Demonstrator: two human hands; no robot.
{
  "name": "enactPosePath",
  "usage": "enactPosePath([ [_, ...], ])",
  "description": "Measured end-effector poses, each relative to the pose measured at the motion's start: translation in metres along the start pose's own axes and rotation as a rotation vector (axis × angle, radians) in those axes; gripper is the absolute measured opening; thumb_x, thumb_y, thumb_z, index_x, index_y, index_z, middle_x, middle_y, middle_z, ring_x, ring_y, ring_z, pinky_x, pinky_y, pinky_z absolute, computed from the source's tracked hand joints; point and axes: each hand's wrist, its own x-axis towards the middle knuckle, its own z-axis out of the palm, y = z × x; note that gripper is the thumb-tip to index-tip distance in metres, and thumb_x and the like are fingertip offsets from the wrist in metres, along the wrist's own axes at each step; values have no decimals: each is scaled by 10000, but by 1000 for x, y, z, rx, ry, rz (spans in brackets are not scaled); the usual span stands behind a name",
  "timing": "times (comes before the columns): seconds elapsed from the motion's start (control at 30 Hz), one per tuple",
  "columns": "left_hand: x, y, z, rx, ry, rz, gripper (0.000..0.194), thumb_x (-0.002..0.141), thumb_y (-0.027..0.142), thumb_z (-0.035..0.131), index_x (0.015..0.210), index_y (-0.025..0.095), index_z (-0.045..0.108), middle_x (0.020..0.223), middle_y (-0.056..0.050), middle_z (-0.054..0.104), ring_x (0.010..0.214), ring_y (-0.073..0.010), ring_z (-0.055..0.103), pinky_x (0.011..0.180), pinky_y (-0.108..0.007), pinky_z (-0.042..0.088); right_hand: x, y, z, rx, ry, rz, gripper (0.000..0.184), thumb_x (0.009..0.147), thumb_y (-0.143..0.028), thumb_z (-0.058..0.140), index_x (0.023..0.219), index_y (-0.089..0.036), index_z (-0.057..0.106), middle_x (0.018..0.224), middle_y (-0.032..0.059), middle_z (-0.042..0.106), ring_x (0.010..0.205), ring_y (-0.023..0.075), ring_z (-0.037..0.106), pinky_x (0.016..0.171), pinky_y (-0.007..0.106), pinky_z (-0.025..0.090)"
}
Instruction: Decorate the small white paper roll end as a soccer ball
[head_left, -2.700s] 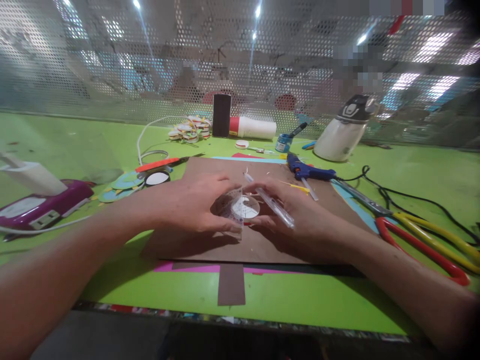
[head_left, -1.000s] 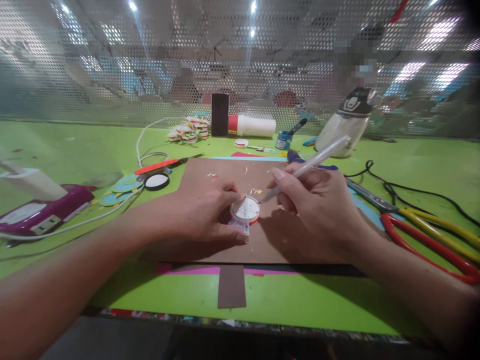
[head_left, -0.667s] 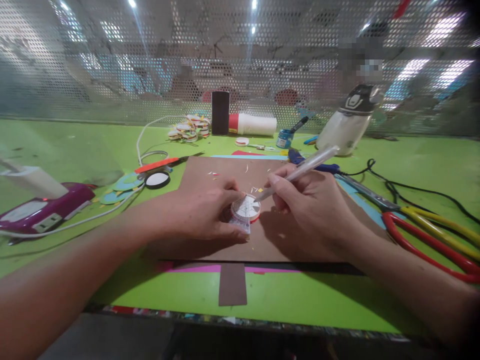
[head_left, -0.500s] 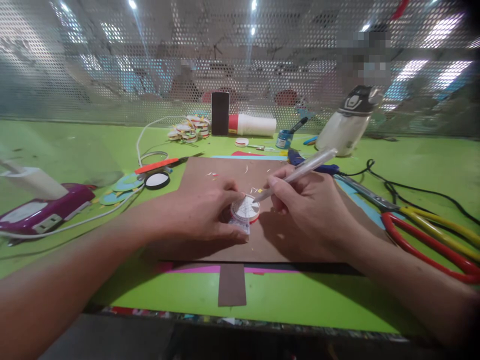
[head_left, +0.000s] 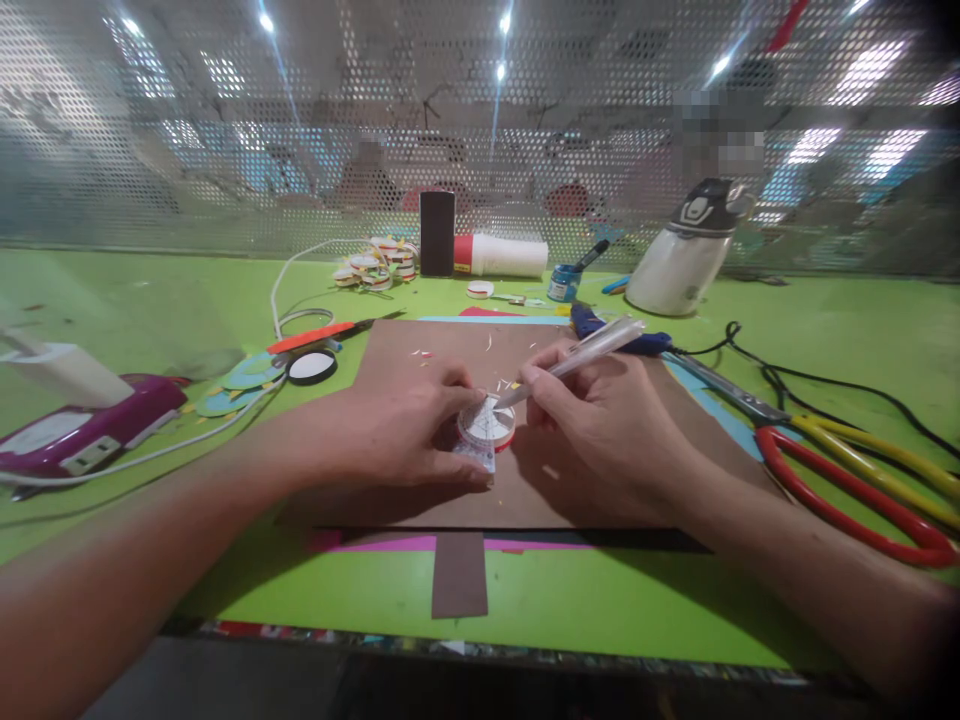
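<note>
A small round white disc with a red rim lies on the brown sheet. Across it sits a clear plastic ruler with fine markings, pinned down between the thumb and fingers of my left hand. My right hand grips a pen with a clear barrel, slanted down to the left, its tip at the disc beside the ruler's edge. Dark lines show on the disc's face. Whether the tip touches the surface I cannot tell. Paper scraps lie just beyond the disc.
Large scissors with red and yellow handles lie right, near a blue-handled tool. An orange cutter, black-rimmed disc and purple power strip are left. Behind stand a phone, a paint jar and a kettle.
The pen is tilted lower and its tip has moved slightly left and down over the disc. My left hand keeps the ruler in place; the whole view has shifted a little.
</note>
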Motion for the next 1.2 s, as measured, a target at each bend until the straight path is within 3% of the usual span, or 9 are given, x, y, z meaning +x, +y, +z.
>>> enactPosePath([
  [0.63,-1,-1,1,19,2,4,443,888,664,571,1161,332,677,1299,-12,590,946,-221,641,740,-342,443,-2,1,3,85,-8,58,264,948,-350,587,723,-215,571,601,-26,622,560,135,550,579,292,421],
  [1.2,0,-1,0,31,6,30,465,884,653,576,1191,317,675,1298,-35,607,979,-240,647,786,-347,457,-2,0,5,59,2,47,283,943,-368,584,714,-204,569,603,-20,606,578,136,540,575,295,408],
])
